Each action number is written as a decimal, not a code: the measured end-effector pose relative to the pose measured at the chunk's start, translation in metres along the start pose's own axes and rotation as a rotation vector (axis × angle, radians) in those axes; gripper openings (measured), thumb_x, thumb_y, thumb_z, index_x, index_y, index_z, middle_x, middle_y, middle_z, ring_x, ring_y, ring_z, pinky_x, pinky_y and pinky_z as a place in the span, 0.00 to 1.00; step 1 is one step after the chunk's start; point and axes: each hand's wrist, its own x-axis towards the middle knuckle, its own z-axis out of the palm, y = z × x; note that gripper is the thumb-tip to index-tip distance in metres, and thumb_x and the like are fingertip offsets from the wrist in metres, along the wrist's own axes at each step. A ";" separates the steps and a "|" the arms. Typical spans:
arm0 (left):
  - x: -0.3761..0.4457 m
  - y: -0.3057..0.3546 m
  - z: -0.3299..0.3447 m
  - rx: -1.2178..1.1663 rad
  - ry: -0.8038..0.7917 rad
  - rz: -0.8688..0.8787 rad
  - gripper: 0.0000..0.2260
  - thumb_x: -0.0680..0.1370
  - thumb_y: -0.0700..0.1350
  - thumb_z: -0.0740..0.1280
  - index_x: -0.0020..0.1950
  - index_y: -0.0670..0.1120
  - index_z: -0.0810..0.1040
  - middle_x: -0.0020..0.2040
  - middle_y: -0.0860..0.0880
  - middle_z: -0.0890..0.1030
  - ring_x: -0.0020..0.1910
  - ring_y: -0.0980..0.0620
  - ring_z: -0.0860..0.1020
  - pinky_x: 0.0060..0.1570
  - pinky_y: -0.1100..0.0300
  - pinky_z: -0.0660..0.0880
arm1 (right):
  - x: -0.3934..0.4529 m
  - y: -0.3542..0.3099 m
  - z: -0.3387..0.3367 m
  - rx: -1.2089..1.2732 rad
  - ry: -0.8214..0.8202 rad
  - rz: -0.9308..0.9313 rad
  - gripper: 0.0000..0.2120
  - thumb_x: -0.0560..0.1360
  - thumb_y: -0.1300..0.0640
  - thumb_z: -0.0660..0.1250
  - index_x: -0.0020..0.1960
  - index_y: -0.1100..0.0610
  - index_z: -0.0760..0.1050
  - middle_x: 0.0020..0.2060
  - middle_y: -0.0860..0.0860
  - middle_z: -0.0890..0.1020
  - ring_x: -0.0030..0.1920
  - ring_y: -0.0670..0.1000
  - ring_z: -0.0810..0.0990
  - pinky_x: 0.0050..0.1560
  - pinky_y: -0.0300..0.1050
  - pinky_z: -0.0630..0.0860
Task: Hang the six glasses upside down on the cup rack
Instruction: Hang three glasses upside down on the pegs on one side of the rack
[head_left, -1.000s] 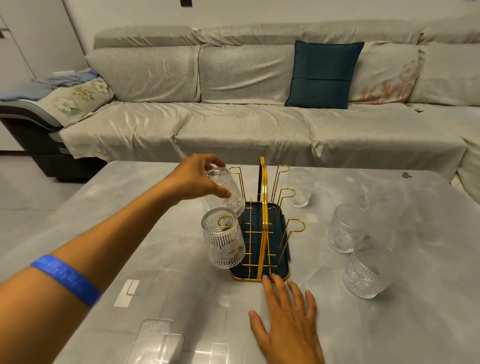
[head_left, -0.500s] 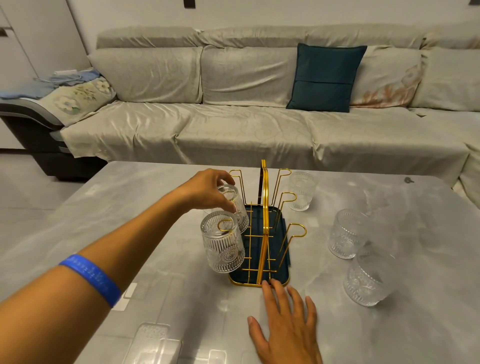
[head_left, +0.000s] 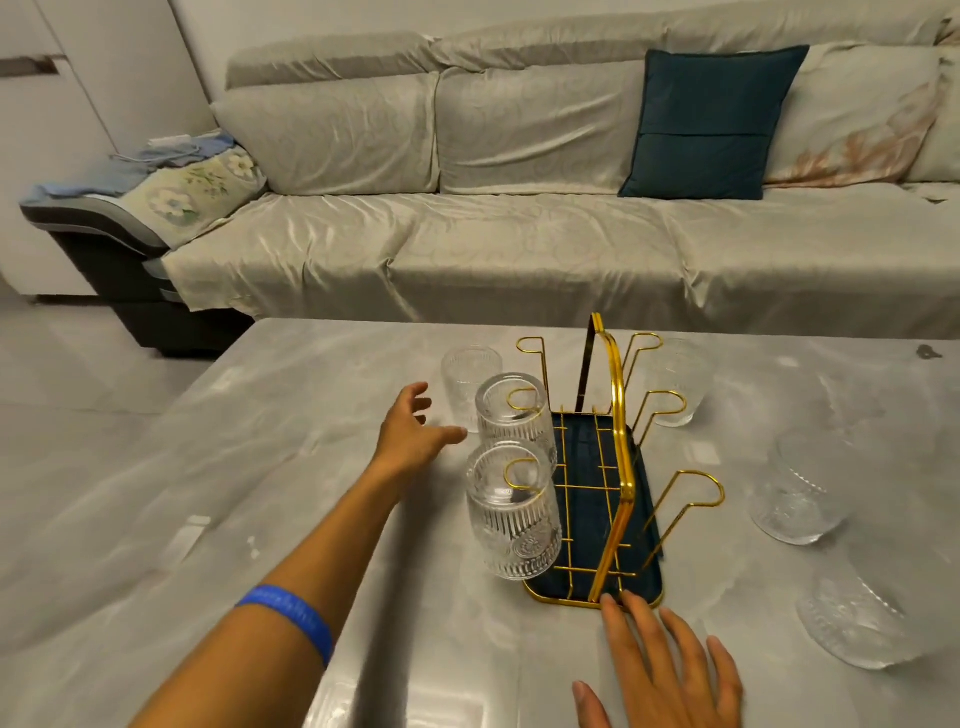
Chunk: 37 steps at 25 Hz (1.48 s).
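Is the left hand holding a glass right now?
No. The left hand is open and empty beside the two hung glasses, touching neither the rack nor the upright glass behind it.

Two glasses (head_left: 514, 512) hang inverted (four upright) on rack (head_left: 613, 467).

Right hand (head_left: 670, 675) cropped below; small dark table object (head_left: 927, 353) perhaps unidentifiable.

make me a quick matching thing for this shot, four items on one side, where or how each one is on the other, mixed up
Items:
1. left hand
2. right hand
3. nearest hung glass
4. teal cushion

States:
A. on the sofa
B. upside down on a rack hook
C. open, empty, beside the hung glasses
D. flat on the table, fingertips at the rack base

Pairs: 1-C, 2-D, 3-B, 4-A
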 end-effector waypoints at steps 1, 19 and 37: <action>0.006 -0.002 0.009 -0.009 -0.021 0.018 0.38 0.66 0.39 0.79 0.71 0.48 0.65 0.65 0.46 0.73 0.61 0.46 0.73 0.56 0.50 0.75 | -0.001 0.000 -0.001 0.010 0.014 0.012 0.36 0.70 0.28 0.39 0.61 0.51 0.68 0.52 0.57 0.84 0.49 0.66 0.81 0.53 0.67 0.67; -0.005 0.089 -0.053 -0.073 0.171 0.260 0.35 0.55 0.59 0.81 0.58 0.51 0.77 0.52 0.47 0.83 0.48 0.52 0.82 0.48 0.54 0.80 | -0.006 0.004 -0.020 0.001 -0.126 -0.020 0.38 0.68 0.27 0.34 0.74 0.40 0.35 0.77 0.46 0.42 0.76 0.55 0.43 0.70 0.62 0.38; -0.008 0.160 0.016 0.272 -0.039 0.402 0.27 0.61 0.45 0.81 0.55 0.47 0.73 0.53 0.44 0.79 0.48 0.47 0.79 0.45 0.48 0.81 | -0.006 -0.002 -0.031 0.066 -0.104 0.042 0.41 0.72 0.31 0.37 0.52 0.53 0.83 0.50 0.54 0.85 0.46 0.62 0.84 0.42 0.69 0.76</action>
